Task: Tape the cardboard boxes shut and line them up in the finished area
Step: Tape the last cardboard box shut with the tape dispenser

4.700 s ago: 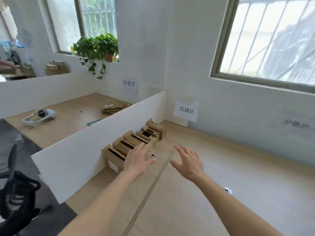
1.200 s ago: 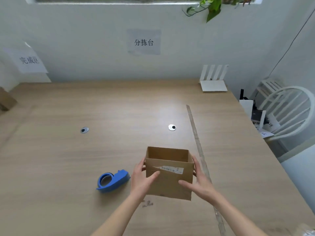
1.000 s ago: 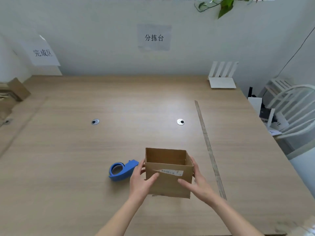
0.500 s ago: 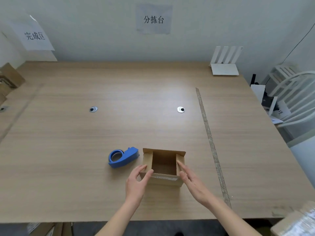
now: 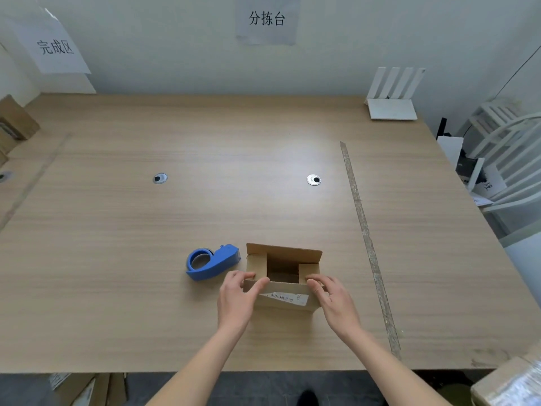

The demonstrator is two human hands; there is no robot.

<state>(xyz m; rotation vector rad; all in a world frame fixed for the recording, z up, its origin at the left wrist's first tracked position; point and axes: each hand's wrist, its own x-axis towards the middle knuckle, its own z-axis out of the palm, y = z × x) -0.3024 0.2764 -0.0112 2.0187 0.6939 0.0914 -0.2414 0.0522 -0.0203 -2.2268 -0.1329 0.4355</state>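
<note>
The open cardboard box (image 5: 282, 276) sits on the worktop (image 5: 263, 159) right in front of me, near its front edge, so I can fold and seal it without reaching. The two short side flaps are already turned inward; the far flap stands up and the near flap, with a barcode label on it, leans out toward me.

My left hand (image 5: 238, 300) has its grip on the near left corner, thumb over the edge of the near flap and fingers curled round the box side. My right hand (image 5: 332, 297) does the same at the near right corner, fingers bent over the flap's top edge. I hold both corners so that the flap folds evenly and the box doesn't skid.

The blue tape dispenser (image 5: 212, 262) lies just beside the box on my left, not touching it, handy for when the flaps are down. By my reckoning the folding is half done and no tape is on yet. At the far left edge, below the wall sign 完成区 (image 5: 55, 48), other cardboard boxes (image 5: 16, 124) are partly in view; this one should join them.
</note>
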